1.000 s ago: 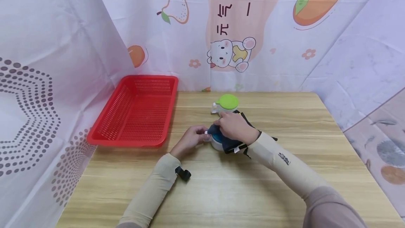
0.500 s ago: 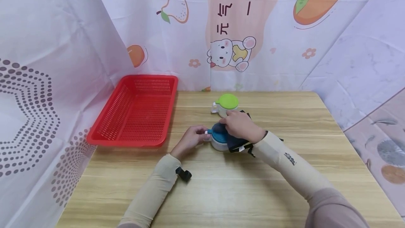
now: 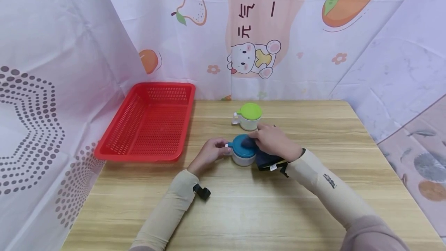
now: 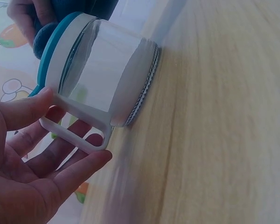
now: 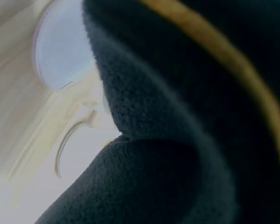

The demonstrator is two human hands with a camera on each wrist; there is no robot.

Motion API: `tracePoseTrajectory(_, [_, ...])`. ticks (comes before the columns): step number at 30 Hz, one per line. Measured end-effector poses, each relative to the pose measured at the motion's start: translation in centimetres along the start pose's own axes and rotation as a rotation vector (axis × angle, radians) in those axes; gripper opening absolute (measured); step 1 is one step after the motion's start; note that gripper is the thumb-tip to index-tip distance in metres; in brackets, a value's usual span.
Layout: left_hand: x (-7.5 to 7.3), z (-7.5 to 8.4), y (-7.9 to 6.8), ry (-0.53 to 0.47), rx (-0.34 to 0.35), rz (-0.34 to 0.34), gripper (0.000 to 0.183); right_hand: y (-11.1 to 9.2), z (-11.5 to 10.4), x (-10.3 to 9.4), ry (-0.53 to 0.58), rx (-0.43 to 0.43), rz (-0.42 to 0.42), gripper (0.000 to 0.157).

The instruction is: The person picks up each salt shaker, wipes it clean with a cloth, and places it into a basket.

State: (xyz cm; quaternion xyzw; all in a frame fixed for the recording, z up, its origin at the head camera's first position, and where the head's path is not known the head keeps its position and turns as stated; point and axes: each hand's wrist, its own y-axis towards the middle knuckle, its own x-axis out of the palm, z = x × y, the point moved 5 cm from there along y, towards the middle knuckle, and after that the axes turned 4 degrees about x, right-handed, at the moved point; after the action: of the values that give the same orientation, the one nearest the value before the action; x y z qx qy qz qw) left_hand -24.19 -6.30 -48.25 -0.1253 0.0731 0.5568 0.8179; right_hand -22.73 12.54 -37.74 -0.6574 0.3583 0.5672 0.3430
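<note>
A lidded seasoning jar with a blue lid, clear body and white handle stands upright on the table. My left hand pinches its handle between thumb and fingers, as the left wrist view shows closely. My right hand holds a dark navy cloth bunched under its fingers, against the right part of the blue lid. Black and yellow edging and a white tag show on the cloth. In the right wrist view the cloth fills most of the picture and hides the fingers.
Just behind stands a similar jar with a green lid, its handle pointing left. A red plastic basket sits on the wooden table at the left. Printed curtains rise behind and beside the table.
My right hand and the cloth have slid right across the blue lid, leaving more of it uncovered. My left hand stays on the handle, and the jar keeps its place.
</note>
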Motion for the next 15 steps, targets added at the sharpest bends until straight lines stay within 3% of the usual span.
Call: tracePoseTrajectory(15, [-0.1,-0.3,0.2,-0.008,-0.014,0.001,0.018,-2.0,-0.6,0.1,-0.04,-0.08,0.1,0.023])
